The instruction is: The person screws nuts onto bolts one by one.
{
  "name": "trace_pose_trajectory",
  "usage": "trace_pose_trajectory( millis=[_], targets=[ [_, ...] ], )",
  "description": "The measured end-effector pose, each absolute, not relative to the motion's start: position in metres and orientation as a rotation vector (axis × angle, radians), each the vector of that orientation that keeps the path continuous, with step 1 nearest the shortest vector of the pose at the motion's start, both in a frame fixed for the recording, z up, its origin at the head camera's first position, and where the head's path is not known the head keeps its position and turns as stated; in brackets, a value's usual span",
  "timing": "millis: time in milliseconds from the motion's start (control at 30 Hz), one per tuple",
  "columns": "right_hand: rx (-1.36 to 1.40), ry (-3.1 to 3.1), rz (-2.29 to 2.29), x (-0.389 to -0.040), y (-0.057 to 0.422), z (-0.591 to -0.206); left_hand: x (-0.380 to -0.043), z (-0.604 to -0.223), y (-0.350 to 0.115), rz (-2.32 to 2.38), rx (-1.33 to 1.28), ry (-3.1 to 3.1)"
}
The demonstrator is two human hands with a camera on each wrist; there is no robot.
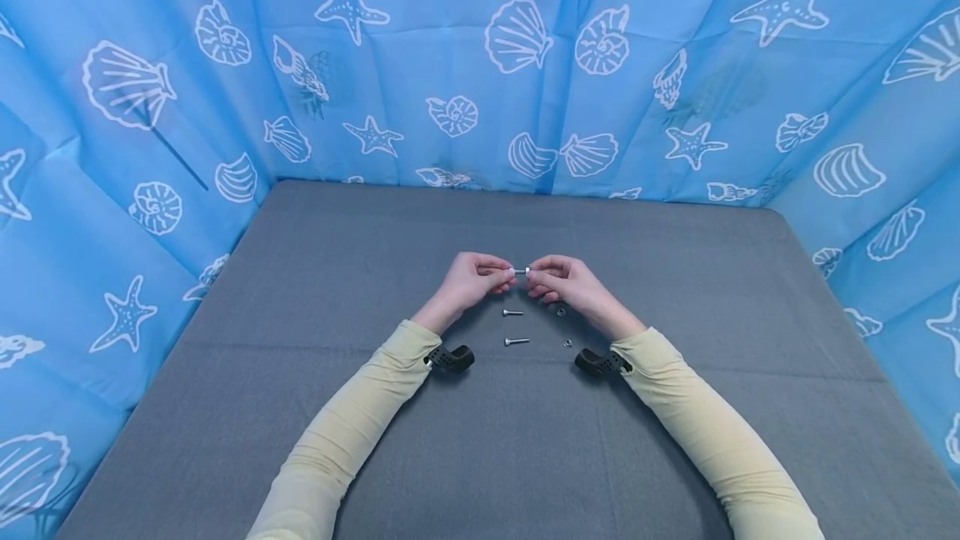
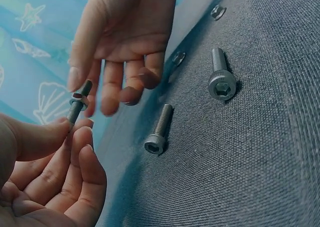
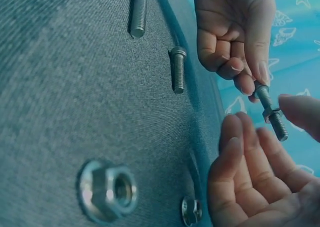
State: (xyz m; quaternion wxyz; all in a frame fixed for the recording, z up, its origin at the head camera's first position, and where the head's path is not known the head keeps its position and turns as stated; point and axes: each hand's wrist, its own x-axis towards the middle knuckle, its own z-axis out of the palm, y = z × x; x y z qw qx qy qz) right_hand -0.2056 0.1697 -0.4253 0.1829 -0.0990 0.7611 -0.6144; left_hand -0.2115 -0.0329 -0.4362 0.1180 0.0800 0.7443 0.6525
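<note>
Bolt [image 3: 265,98]: held above the gray table [image 1: 412,440]; its head end is pinched by the left hand [image 1: 465,282].
Nut [image 3: 272,114]: carried around the shank, short of the bolt's tip.
Right hand [image 1: 568,280]: thumb and fingers are loosely parted about the nut; whether it is touched cannot be told.
Loose pieces: two spare bolts [image 2: 222,84] and two spare nuts [image 3: 115,192] are laid on the table.
Spin risk: the bolt could be turned with the nut, if weakly pinched.
Thread risk: the nut could be jammed by tilting.
Knock risk: spare nuts could be scattered by a lowered right wrist.
</note>
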Motion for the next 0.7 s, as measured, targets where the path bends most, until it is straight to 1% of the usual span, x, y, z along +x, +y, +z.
trace_pose_trajectory(
  millis=[133, 700],
  targets=[
    [-0.314, 2.175, -1.733, -0.2055, 0.1698, -0.4254, -0.2112, -0.4355, -0.0327, 1.897, 0.227, 2.19],
    [-0.277, 2.132, -1.748, -0.2029, 0.1675, -0.4245, -0.2093, -0.4346, -0.0332, 1.932, 0.234, 2.155]
  ],
)
